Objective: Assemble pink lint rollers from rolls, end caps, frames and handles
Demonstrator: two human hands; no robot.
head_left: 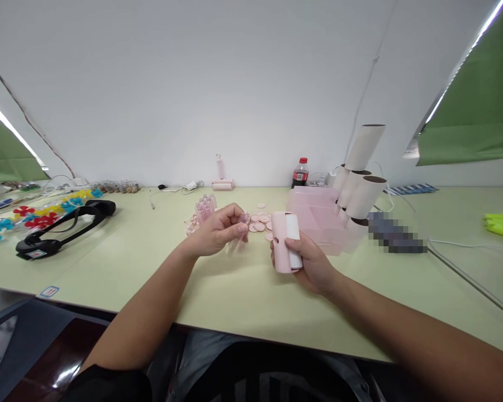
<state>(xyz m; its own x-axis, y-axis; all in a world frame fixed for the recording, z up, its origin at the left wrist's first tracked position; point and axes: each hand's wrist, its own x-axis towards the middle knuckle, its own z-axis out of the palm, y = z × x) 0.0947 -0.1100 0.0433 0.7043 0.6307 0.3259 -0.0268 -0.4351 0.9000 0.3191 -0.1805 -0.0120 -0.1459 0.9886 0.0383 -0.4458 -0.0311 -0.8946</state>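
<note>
My right hand (312, 259) grips a pink lint roller head (280, 245), a curved shell with a white roll (294, 240) inside, tilted near upright above the table. Between the thumb and fingers of my left hand (222, 226) is a small clear pinkish plastic piece (243, 219), partly hidden and slightly blurred. Behind that hand lies a pile of similar clear pink pieces (205, 206). Several round pink discs (259, 226) are spread on the table between and beyond my hands. Just past my right hand stand translucent pink boxes (314, 209).
White cardboard tubes (365, 195) are stacked at the right. Against the wall are a cola bottle (300, 173) and a pink lint roller (222, 184). A black headset strap (67, 229) and colourful plastic flowers (42, 218) lie left. A cable (471, 279) crosses the right side.
</note>
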